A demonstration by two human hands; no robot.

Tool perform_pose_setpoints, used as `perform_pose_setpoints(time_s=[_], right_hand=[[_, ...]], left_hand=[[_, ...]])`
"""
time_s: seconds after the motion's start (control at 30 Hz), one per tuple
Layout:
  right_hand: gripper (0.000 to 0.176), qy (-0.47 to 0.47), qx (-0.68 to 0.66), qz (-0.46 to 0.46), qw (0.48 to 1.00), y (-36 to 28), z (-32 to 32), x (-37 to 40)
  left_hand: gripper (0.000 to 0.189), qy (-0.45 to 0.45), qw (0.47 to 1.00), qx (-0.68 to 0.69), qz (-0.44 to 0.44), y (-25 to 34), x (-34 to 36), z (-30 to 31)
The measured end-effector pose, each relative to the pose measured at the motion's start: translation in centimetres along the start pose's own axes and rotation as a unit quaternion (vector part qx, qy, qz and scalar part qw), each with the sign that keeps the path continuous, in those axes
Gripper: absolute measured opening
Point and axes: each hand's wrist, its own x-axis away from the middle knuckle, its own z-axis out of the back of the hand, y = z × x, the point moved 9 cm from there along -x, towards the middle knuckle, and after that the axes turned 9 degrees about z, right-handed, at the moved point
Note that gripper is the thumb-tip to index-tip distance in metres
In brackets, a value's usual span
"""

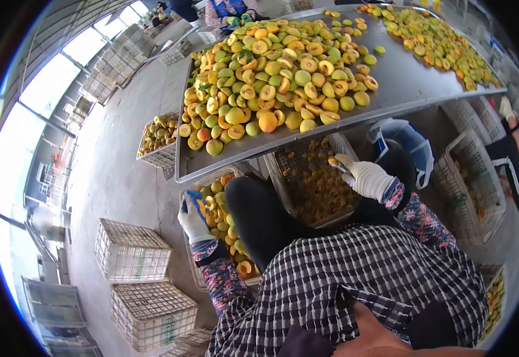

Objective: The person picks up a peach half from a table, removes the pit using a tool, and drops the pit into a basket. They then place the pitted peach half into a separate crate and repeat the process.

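My left hand (pixel 194 219), in a white glove, is at the left edge of a crate of halved fruit (pixel 216 208) beside my leg. Its fingers are closed round something blue and orange that I cannot make out. My right hand (pixel 363 177), in a striped white glove, is over a crate of pits and small pieces (pixel 322 190) under the table edge. A small brownish piece (pixel 334 162) sits at its fingertips. In front of me a large heap of yellow-green fruit (pixel 271 77), many cut in half, lies on the metal table (pixel 283 141).
A crate of fruit (pixel 158 135) stands left of the table. Upturned crates (pixel 133 253) are on the floor at left. A blue and white bag (pixel 407 146) hangs right of my knee, near another crate (pixel 477 184). Co-workers (pixel 230 9) are beyond the table and at right.
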Motion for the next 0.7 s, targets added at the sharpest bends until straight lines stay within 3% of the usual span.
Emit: perform_pose_setpoints(time_s=[0.07, 0.13, 0.17, 0.27, 0.3, 0.37, 0.4, 0.43, 0.47, 0.5, 0.53, 0.6, 0.7], right_hand=[[0.053, -0.005, -0.002, 0.003, 1.0, -0.5, 0.5, 0.5], [0.054, -0.028, -0.017, -0.013, 0.999, -0.3, 0.1, 0.4], [0.056, -0.031, -0.023, -0.015, 0.999, 0.0, -0.4, 0.0], [0.055, -0.052, -0.035, -0.024, 0.998, -0.1, -0.6, -0.6], [0.055, -0.058, -0.03, -0.026, 0.998, -0.2, -0.7, -0.9], [0.055, -0.066, -0.022, -0.03, 0.997, -0.5, -0.7, -1.5], [0.055, -0.068, -0.026, -0.024, 0.997, -1.0, -0.7, -1.8], [0.055, -0.07, -0.031, -0.021, 0.997, -1.3, -0.6, -2.1], [0.056, -0.07, -0.036, -0.018, 0.997, -1.7, -0.4, -2.3], [0.055, -0.079, -0.044, -0.021, 0.996, -2.2, -0.2, -2.4], [0.054, -0.09, -0.049, -0.025, 0.994, -2.7, -0.1, -2.5], [0.053, -0.112, -0.056, -0.032, 0.992, -3.1, 0.1, -2.5], [0.051, -0.11, -0.068, -0.028, 0.991, -2.9, 0.1, -2.3]], left_hand=[[0.036, 0.032, 0.978, -0.204, 0.019, -0.1, 1.1, 1.0], [0.037, 0.035, 0.921, -0.386, 0.049, -1.1, 1.9, 1.6], [0.038, 0.014, 0.912, -0.411, 0.001, -5.4, -1.2, 2.4], [0.04, -0.055, 0.957, -0.285, -0.012, -2.8, -3.4, -0.7], [0.042, -0.111, 0.965, -0.238, 0.004, 1.0, -3.0, -3.6], [0.043, -0.147, 0.959, -0.216, -0.107, 3.0, -6.3, -8.8], [0.045, -0.161, 0.947, -0.251, -0.121, 6.8, -5.0, -12.1], [0.047, -0.151, 0.915, -0.315, -0.202, 9.8, -4.4, -15.6], [0.049, -0.264, 0.924, -0.264, -0.087, 9.2, -5.0, -19.6], [0.051, -0.316, 0.911, -0.254, -0.07, 7.7, -6.2, -23.2], [0.055, -0.303, 0.873, -0.339, -0.175, 8.8, -5.9, -26.0], [0.072, -0.332, 0.842, -0.374, -0.202, 6.6, -6.6, -31.3], [0.08, -0.271, 0.81, -0.505, -0.125, 3.0, -6.8, -34.8]])
